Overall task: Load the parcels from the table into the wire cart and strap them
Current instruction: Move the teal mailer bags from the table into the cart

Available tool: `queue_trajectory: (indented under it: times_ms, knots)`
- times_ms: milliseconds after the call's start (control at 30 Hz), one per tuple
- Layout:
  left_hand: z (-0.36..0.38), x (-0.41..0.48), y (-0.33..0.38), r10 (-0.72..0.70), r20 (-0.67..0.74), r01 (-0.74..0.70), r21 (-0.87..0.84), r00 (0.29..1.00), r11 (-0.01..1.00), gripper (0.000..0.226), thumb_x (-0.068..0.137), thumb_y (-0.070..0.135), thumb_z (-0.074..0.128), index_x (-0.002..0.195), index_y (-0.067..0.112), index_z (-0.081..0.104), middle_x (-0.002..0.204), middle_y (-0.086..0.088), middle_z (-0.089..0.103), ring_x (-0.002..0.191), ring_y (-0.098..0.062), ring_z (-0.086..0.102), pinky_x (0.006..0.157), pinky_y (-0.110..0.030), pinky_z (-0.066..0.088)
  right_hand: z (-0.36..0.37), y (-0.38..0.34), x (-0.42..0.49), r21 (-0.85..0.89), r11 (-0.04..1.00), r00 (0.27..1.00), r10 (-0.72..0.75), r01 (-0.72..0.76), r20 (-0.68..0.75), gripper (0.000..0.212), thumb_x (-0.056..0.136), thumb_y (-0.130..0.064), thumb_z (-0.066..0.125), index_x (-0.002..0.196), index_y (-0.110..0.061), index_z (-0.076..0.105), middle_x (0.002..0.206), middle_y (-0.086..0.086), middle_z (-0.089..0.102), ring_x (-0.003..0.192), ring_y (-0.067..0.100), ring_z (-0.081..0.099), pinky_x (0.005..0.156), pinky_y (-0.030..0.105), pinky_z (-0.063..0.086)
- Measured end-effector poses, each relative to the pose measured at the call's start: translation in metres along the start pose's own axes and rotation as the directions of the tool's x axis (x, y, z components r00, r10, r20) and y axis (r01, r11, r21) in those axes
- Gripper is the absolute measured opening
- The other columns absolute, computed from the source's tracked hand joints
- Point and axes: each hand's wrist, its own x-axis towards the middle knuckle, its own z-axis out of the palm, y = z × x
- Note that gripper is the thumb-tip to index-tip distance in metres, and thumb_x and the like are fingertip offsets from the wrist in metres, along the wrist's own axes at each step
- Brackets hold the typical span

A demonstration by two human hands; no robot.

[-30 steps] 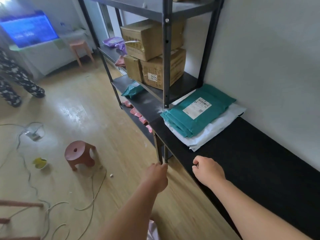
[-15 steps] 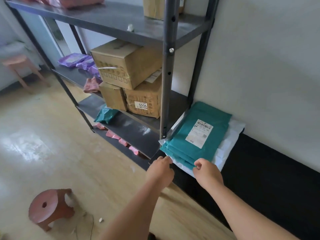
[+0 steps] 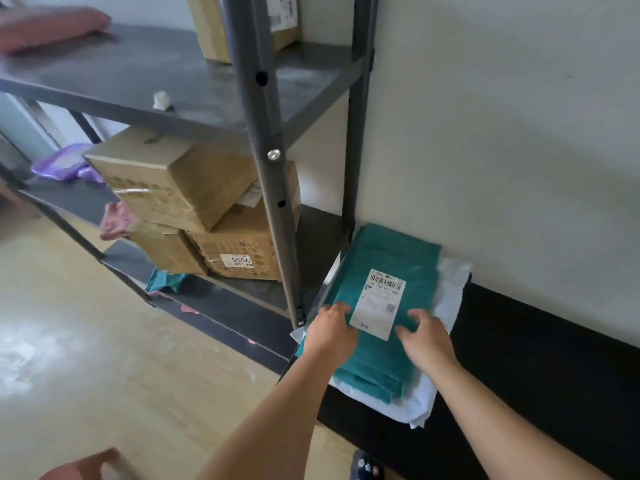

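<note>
The fingers of the right hand are spread and slightly bent, tips touching the top of the uppermost green parcel just right of its white shipping label. They grip nothing. The fingers of the left hand lie on the same parcel just left of the label, near its left edge. Whether they curl round that edge cannot be told from this angle. Both bare forearms reach in from the bottom of the view.

That parcel tops a flat pile of several green ones, which lie on a larger white parcel. The whole pile rests on the left end of a black table that stands against the pale wall.

Just beside the pile stands a dark metal shelf rack, its front post touching or nearly touching the pile's left corner. On its middle shelf sit 3 cardboard boxes — 1 tilted on top of the other 2, the right lower one with a sticker. A small green bag pokes out below them, a pink bundle lies to their left, and purple bags lie farther back. The shelf above carries a pink bag and another box.

The floor is light wood, with a reddish stool at the bottom edge.
</note>
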Motion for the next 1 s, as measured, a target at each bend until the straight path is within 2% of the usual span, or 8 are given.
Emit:
queue_trajectory:
  times_ms: [133, 233, 333, 467, 600, 733, 867, 1000]
  knots:
    - [-0.001, 0.037, 0.017, -0.056, 0.002, 0.056, 0.017, 0.998, 0.998, 0.055, 0.091, 0.019, 0.054, 0.144, 0.020, 0.039, 0.142, -0.006, 0.044, 0.122, -0.027, 0.053, 0.096, -0.038, 0.049, -0.012, 0.001, 0.033, 0.044, 0.999, 1.000, 0.024, -0.023, -0.012, 0.053, 0.092, -0.028, 0.061, 0.141, -0.014, 0.044, 0.137, 0.008, 0.050, 0.102, 0.023, 0.063, 0.080, 0.032, 0.051]
    - [0.005, 0.062, 0.026, -0.124, 0.032, 0.123, 0.041, 0.992, 0.992, 0.065, 0.094, 0.025, 0.051, 0.152, 0.020, 0.022, 0.151, -0.007, 0.034, 0.135, -0.028, 0.038, 0.107, -0.042, 0.040, -0.022, 0.005, 0.053, 0.007, 1.000, 1.000, 0.030, -0.030, -0.007, 0.054, 0.092, -0.027, 0.059, 0.142, -0.016, 0.042, 0.137, 0.009, 0.048, 0.110, 0.024, 0.059, 0.084, 0.034, 0.051]
    - [0.014, 0.075, 0.030, -0.163, 0.040, 0.161, 0.061, 0.986, 0.985, 0.071, 0.097, 0.033, 0.049, 0.155, 0.018, 0.010, 0.156, -0.008, 0.026, 0.142, -0.027, 0.029, 0.112, -0.040, 0.034, -0.031, 0.010, 0.069, 0.042, 0.998, 0.999, 0.047, -0.047, 0.002, 0.054, 0.092, -0.026, 0.059, 0.142, -0.016, 0.041, 0.135, 0.007, 0.052, 0.106, 0.022, 0.062, 0.078, 0.033, 0.052]
    - [0.021, 0.081, 0.037, -0.167, -0.044, 0.169, 0.044, 0.985, 0.985, 0.069, 0.097, 0.032, 0.050, 0.154, 0.017, 0.014, 0.152, -0.010, 0.031, 0.140, -0.028, 0.030, 0.109, -0.041, 0.034, -0.033, 0.013, 0.080, 0.108, 0.993, 0.998, 0.049, -0.052, 0.030, 0.054, 0.093, -0.021, 0.058, 0.143, -0.015, 0.038, 0.127, 0.004, 0.060, 0.101, 0.022, 0.064, 0.078, 0.030, 0.049]
    - [0.022, 0.084, 0.041, -0.159, -0.076, 0.161, 0.025, 0.984, 0.987, 0.067, 0.096, 0.031, 0.052, 0.153, 0.017, 0.018, 0.150, -0.011, 0.034, 0.138, -0.029, 0.033, 0.111, -0.039, 0.030, -0.031, 0.011, 0.080, 0.119, 0.992, 0.996, 0.032, -0.042, 0.083, 0.059, 0.093, -0.018, 0.060, 0.145, -0.016, 0.033, 0.114, 0.002, 0.061, 0.081, 0.016, 0.057, 0.064, 0.023, 0.043]
    - [0.021, 0.085, 0.038, -0.154, -0.111, 0.153, -0.015, 0.982, 0.988, 0.065, 0.095, 0.031, 0.054, 0.151, 0.019, 0.023, 0.149, -0.009, 0.037, 0.137, -0.028, 0.034, 0.108, -0.039, 0.034, -0.028, 0.008, 0.077, 0.097, 0.995, 0.994, 0.019, -0.030, 0.105, 0.069, 0.090, -0.027, 0.066, 0.149, -0.017, 0.031, 0.133, 0.008, 0.054, 0.110, 0.024, 0.060, 0.084, 0.029, 0.048]
    - [0.019, 0.081, 0.035, -0.127, -0.145, 0.118, -0.070, 0.981, 0.991, 0.063, 0.093, 0.028, 0.057, 0.148, 0.022, 0.028, 0.144, -0.005, 0.041, 0.133, -0.024, 0.038, 0.104, -0.039, 0.038, -0.026, 0.004, 0.071, 0.086, 0.996, 0.997, 0.025, -0.032, 0.079, 0.074, 0.086, -0.037, 0.071, 0.147, -0.019, 0.035, 0.134, 0.008, 0.050, 0.114, 0.025, 0.058, 0.085, 0.031, 0.048]
    - [0.013, 0.078, 0.035, -0.121, -0.168, 0.090, -0.177, 0.978, 0.980, 0.065, 0.087, 0.027, 0.065, 0.144, 0.026, 0.034, 0.136, 0.000, 0.045, 0.115, -0.019, 0.053, 0.091, -0.034, 0.049, -0.021, 0.002, 0.066, 0.156, 0.988, 0.999, 0.014, -0.021, 0.045, 0.078, 0.082, -0.034, 0.077, 0.145, -0.018, 0.035, 0.138, 0.001, 0.052, 0.121, 0.021, 0.055, 0.088, 0.033, 0.047]
